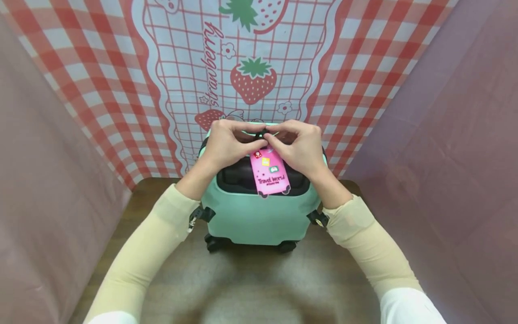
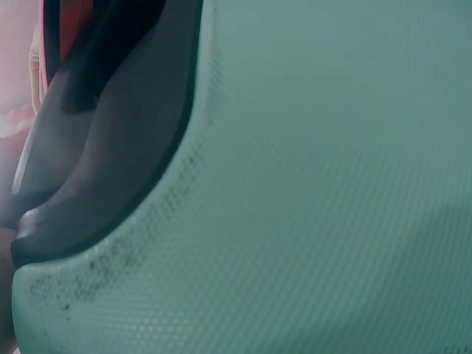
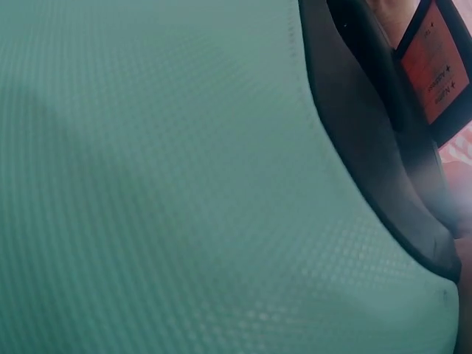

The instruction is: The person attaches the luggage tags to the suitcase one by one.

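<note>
A mint-green suitcase (image 1: 259, 220) stands upright on the table, a black recess in its top front. In front of that recess hangs a pink luggage tag (image 1: 270, 175) printed "Travel World". My left hand (image 1: 226, 143) and right hand (image 1: 301, 146) meet above the tag and pinch its black strap (image 1: 262, 134) between thumbs and forefingers. The fingers partly hide the strap and the suitcase's top handle. The right wrist view shows the back of the luggage tag (image 3: 436, 66), a red card in a black frame; both wrist views are mostly filled by the suitcase's textured shell (image 2: 317, 162).
Under the suitcase is a brown wooden table (image 1: 251, 288). Behind it hangs a red-and-white strawberry cloth (image 1: 253, 81). Pinkish drapes (image 1: 48, 180) flank both sides. Black wheels (image 1: 216, 243) show at the suitcase's base. Wrist cameras (image 1: 198, 216) sit close to its sides.
</note>
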Demonstrator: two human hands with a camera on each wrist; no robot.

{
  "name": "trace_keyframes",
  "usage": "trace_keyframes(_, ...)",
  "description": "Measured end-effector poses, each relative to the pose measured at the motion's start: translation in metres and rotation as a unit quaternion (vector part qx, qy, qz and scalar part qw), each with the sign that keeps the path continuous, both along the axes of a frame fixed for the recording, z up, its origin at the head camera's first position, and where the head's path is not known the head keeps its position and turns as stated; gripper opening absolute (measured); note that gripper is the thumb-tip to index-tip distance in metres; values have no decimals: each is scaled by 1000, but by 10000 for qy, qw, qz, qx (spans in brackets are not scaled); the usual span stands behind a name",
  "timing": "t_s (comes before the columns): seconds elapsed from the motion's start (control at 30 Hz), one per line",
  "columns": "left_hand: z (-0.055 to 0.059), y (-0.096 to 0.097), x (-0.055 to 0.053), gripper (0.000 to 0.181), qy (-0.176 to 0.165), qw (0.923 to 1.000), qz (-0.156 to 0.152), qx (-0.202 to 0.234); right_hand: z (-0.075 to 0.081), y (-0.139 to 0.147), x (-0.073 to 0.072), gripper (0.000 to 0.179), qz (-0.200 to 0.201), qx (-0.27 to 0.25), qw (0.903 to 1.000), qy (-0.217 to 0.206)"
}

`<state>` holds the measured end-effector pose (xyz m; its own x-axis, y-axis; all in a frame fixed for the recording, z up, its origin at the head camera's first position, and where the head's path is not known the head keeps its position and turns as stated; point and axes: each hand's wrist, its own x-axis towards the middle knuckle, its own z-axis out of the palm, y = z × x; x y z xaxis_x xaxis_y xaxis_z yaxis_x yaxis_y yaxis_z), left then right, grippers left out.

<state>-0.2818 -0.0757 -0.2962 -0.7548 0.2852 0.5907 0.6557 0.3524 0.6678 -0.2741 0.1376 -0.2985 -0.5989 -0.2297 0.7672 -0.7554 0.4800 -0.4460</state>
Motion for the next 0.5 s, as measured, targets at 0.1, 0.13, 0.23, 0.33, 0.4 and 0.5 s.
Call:
trace_keyframes(0.1,0,1,0,35,172,9998,39,-68,2,-1,0,19,-70,-64,9999,-45)
trace_keyframes(0.13,0,2,-1,34,229,9997,52,-94,2,0,0,18,-76,-7,10000,-23)
trace_keyframes(0.23,-2,4,-3,33,362,9992,42,-147,4,2,-1,14,-68,423,9990,160)
trace_keyframes(0.33,-3,5,-3,32,478,9986,92,-229,7,4,-3,11,-32,991,9940,459)
trace_keyframes(0.4,-4,5,-2,32,560,9980,165,-230,8,3,-5,10,25,1266,9900,615)
trace_keyframes(0.5,-4,5,0,34,634,9974,264,-231,8,1,-8,10,119,1455,9861,793)
